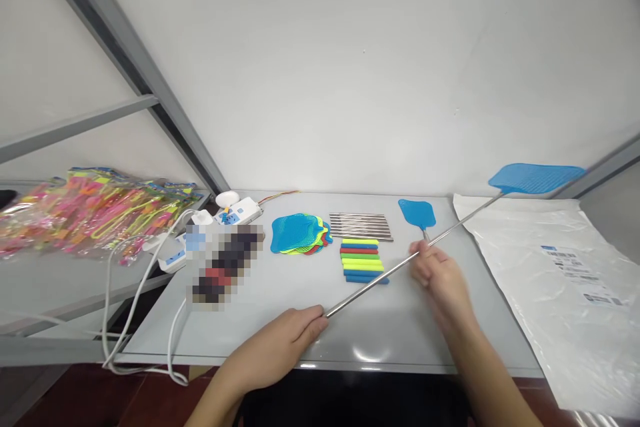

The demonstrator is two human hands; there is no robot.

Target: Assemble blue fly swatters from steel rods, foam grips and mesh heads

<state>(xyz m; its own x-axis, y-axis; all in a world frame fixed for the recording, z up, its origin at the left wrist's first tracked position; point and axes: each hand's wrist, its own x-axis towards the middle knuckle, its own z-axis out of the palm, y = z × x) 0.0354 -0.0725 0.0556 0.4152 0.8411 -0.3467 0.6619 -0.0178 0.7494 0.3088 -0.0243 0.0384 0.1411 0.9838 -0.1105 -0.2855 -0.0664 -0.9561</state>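
Head view. My left hand (287, 337) is closed around the near end of a telescopic fly swatter (535, 178), pinching the tip of its steel rod (380, 278) just above the table (280, 333). My right hand (436, 277) grips the same rod farther along, fingers curled round it. The rod rises diagonally to the right, and its blue mesh head hangs in the air above a clear plastic bag (560, 267) lying on the table's right end. Behind the rod lie a stack of coloured foam grips (363, 260), a row of bare steel rods (361, 226), a pile of mesh swatter heads (299, 234) and one loose blue head (417, 213). Power strips (240, 212) sit at left.
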